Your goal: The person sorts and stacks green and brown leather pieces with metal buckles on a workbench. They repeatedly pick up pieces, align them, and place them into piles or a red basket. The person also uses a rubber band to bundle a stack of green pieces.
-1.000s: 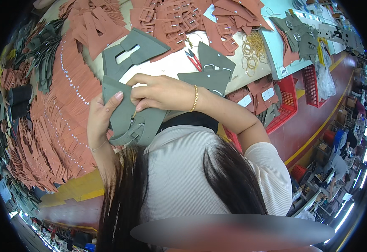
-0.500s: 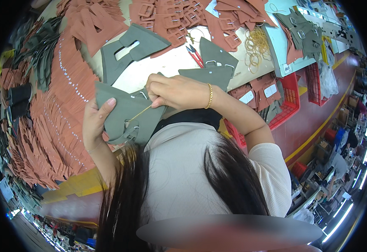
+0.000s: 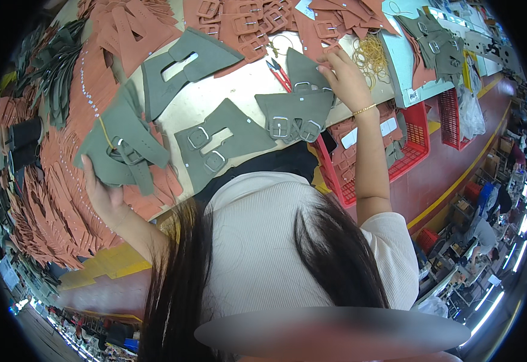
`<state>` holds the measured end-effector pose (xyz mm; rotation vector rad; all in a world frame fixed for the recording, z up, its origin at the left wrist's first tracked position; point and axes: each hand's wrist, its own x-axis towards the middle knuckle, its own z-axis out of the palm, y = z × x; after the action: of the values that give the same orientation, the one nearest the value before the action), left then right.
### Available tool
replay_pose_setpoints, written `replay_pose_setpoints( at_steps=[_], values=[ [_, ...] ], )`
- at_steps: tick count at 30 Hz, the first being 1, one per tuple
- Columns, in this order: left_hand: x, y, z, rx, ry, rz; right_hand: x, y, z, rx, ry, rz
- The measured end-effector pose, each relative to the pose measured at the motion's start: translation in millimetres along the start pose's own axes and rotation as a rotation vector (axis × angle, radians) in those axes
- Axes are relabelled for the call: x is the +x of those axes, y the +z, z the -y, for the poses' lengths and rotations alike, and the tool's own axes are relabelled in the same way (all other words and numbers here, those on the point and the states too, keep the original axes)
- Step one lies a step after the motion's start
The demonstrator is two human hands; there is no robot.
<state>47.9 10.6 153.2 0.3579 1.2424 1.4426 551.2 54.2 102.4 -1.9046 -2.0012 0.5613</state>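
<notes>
Gry-grn piece [image 3: 99, 158], yel. bands [image 3: 370, 57].

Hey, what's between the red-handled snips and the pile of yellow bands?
In the head view, a grey-green piece, then the right hand, nearer the bands.

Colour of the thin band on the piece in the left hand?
Yellow: the thin band on the grey-green piece, seen best in the head view.

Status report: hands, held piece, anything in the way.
Left hand holding grey-green buckled sheet piece, thin yellow band at its metal buckle. Right hand beside yellow rubber-band pile, grip unclear. Red-handled snips on pale tabletop between hands.
</notes>
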Motion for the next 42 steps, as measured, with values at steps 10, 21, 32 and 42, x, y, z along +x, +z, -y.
replay_pose_setpoints(
  at_steps=[10, 21, 32, 42],
  values=[
    [23, -93, -18, 0.335, 0.142, -0.268, 4, 30, -31, -0.118, -0.006, -0.031],
    [44, -130, 8, 0.513, 0.124, -0.282, 19, 44, -11, -0.176, 0.051, 0.021],
    [39, -130, 13, 0.416, 0.165, -0.365, 28, 91, 100, 0.111, -0.347, 0.188],
    [-27, -1, 37, 1.080, 0.483, -0.062, 37, 49, 53, -0.047, -0.128, 0.024]
  ],
)
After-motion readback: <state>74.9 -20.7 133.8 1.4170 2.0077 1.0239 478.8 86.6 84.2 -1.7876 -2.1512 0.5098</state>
